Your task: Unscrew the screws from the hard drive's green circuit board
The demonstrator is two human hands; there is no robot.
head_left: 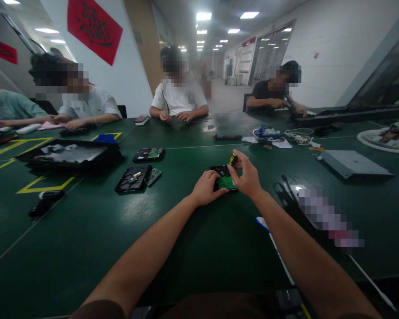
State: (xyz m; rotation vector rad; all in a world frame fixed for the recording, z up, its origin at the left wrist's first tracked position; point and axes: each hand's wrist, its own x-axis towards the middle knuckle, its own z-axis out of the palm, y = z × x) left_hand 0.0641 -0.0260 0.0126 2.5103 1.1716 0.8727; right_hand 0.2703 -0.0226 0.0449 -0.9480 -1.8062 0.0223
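Note:
A black hard drive [222,176] with a green circuit board on top lies on the dark green table [173,248] in front of me. My left hand [205,188] rests on its left edge with the fingers curled over it, holding it in place. My right hand [248,176] is closed around a small screwdriver with a yellow and black handle [232,159], held upright over the drive's far right corner.
Two more opened drives [134,178] [149,154] lie to the left, beside a black tray [68,155]. A grey flat box [352,163] and cables [299,135] sit to the right. Several other people sit along the far edge. Tools lie near my right forearm.

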